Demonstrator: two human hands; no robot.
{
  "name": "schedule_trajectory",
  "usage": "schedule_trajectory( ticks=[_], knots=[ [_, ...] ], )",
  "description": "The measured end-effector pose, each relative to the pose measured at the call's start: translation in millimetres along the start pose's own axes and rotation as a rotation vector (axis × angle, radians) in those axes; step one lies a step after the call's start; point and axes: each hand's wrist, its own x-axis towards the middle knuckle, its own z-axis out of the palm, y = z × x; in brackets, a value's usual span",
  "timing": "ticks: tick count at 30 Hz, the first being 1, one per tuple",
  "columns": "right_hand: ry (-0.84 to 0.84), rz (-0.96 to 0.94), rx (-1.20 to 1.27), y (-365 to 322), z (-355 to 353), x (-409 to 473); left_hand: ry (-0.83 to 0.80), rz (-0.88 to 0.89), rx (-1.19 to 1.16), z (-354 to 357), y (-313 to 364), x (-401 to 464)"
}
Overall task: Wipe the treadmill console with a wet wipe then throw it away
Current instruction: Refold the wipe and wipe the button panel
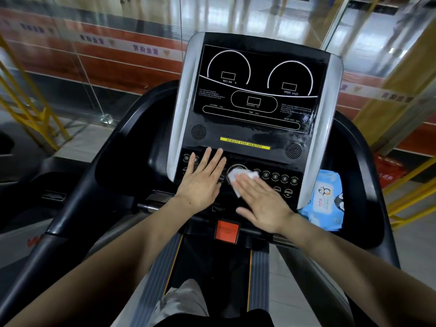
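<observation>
The treadmill console (254, 86) fills the middle of the view, a black panel with grey side strips, dial markings and a row of round buttons lower down. Wet streaks shine on its lower right part. My right hand (264, 204) lies flat with straight fingers on a crumpled white wet wipe (238, 177), pressing it onto the centre of the button panel. My left hand (203, 178) rests flat and spread on the left buttons, touching the panel and holding nothing.
A blue pack of wet wipes (326, 201) sits in the right side tray of the console. A red safety key block (226, 230) is below the panel. Black handrails run on both sides. Glass wall and yellow railings stand beyond.
</observation>
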Motion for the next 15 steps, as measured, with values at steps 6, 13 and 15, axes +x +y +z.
schedule_trajectory(
  ticks=[6, 13, 15],
  knots=[
    [-0.021, -0.063, -0.034, 24.1, -17.3, 13.3, -0.003, -0.033, -0.002, -4.0, -7.7, -2.0],
    [0.006, -0.012, 0.054, -10.0, -5.2, 15.9, -0.006, -0.047, 0.013, -1.7, -11.5, -10.2],
    [-0.037, -0.088, 0.034, -15.0, 2.5, 10.3, -0.011, -0.051, 0.011, -0.7, -14.1, -14.4]
  ],
)
